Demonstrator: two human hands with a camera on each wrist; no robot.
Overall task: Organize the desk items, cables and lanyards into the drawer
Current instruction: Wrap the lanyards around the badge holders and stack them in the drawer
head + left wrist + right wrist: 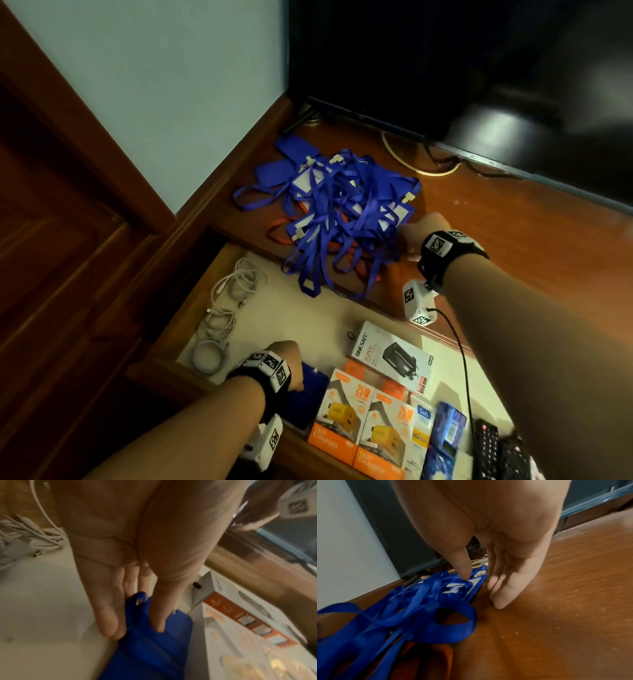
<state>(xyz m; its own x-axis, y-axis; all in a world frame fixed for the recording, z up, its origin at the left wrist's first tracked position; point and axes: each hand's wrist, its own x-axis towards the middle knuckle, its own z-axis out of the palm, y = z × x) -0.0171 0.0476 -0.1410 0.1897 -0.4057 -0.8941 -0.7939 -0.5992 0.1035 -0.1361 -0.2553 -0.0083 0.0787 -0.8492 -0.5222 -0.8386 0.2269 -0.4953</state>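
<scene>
While left hand point(130, 563) pinches blue holder point(154, 649), right hand point(496, 547) pinches lanyards point(412, 608) at desk edge point(376, 301).

Pile of blue lanyards point(337, 212) with clear badge holders, tangled on my desk top point(496, 219); several loops hang over the front edge above the open drawer point(308, 318). A few orange straps point(281, 228) lie under the pile. White cables point(227, 301), loosely coiled, lie along the drawer's left side. Blue card holders point(150, 646), flat and stacked, lie in the drawer against the orange-and-white boxes point(346, 407).
</scene>
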